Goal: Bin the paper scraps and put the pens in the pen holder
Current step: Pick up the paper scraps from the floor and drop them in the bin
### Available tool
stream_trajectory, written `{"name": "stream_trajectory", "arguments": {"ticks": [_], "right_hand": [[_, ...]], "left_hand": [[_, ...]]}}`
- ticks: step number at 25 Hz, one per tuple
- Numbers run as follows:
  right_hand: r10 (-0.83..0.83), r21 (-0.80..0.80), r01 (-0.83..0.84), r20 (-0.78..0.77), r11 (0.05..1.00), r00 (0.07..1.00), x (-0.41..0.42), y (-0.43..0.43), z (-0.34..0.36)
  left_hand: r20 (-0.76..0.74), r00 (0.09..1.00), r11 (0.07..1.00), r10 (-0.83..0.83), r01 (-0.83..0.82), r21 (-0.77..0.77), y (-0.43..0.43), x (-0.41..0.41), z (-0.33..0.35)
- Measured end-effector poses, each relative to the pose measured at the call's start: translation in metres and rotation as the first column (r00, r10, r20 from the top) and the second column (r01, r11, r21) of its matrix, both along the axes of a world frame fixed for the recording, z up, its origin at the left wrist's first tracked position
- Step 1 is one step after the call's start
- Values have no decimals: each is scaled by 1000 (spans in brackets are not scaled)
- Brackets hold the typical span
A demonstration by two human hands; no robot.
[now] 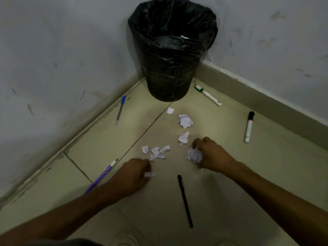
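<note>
Plainly, from the head view, the person is crouched in a corner over the tiled floor [230,174], both hands down among the litter. The right hand [211,155] is curled round a crumpled wad [194,155] of white paper. The left hand [136,172] pinches a small scrap [150,174] at its fingertips.

More paper lies loose between the hands and the bin [170,68]:
- a cluster of torn bits [158,151] just beyond the left hand
- a folded piece [184,137] near the right hand
- a bigger crumpled ball [185,120] beyond that piece
- one flat slip [170,110] close to the bin's foot

The paper looks nearly weightless and soft. I judge the balls are easy to close the fingers round, while the flat slip would need a fingertip pinch at an edge. Small bits may drop out of a loose fist on the way to the bin's open, bag-lined mouth.

The pens are stiff and light, best taken mid-barrel, and they could roll on the tile:
- a blue pen [120,110] by the left wall
- a purple pen [102,176] beside the left forearm
- a black pen [185,201] between the arms
- a green marker [207,95] right of the bin
- a black-capped marker [248,126] further right

No pen holder is in sight.
</note>
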State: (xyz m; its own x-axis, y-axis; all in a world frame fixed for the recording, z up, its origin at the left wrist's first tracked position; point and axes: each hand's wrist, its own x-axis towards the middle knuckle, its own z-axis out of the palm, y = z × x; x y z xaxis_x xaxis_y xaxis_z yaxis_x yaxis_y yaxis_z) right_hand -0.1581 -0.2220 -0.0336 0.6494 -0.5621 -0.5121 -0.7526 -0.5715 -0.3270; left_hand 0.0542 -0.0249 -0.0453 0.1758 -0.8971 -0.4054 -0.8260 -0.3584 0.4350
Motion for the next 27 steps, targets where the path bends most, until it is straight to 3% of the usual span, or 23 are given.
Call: {"name": "stream_trajectory", "arguments": {"ticks": [2, 4, 7, 9, 12, 15, 18, 21, 24, 26, 27], "right_hand": [[-68, -24, 73, 152, 997, 986, 16, -8, 0], [-128, -121, 156, 208, 980, 970, 27, -17, 6], [-196, -186, 212, 104, 959, 975, 34, -34, 10], [-125, -128, 137, 103, 982, 987, 45, -42, 0], [-30, -69, 47, 236, 996, 971, 66, -61, -10], [21, -74, -6, 204, 997, 979, 82, -88, -2], [207, -146, -192, 99, 970, 973, 101, -103, -6], [321, -94, -313, 87, 945, 943, 107, -94, -14], [408, -27, -408, 139, 912, 902, 88, -74, -8], [380, -1, -381, 85, 924, 921, 66, -68, 0], [333, -4, -333, 36, 943, 942, 53, -66, 3]], "left_hand": [[-29, 995, 980, 97, -100, -173, -21, 4, -3], [65, 980, 955, 188, -166, -245, -39, 10, -3], [149, 963, 964, 226, -199, -176, -51, 16, -10], [37, 984, 973, 173, -165, -164, -62, 18, -21], [-57, 993, 955, 107, -118, -274, -98, 28, -20], [102, 982, 919, 162, -113, -377, -140, 47, -6], [255, 936, 963, 243, -200, -183, -160, 58, -8], [28, 986, 972, 167, -159, -173, -144, 43, -22], [-257, 955, 944, 148, -214, -250, -111, 36, -20], [-242, 957, 936, 158, -224, -272, -95, 41, -13], [-129, 983, 947, 134, -165, -277, -90, 44, -12]]}}
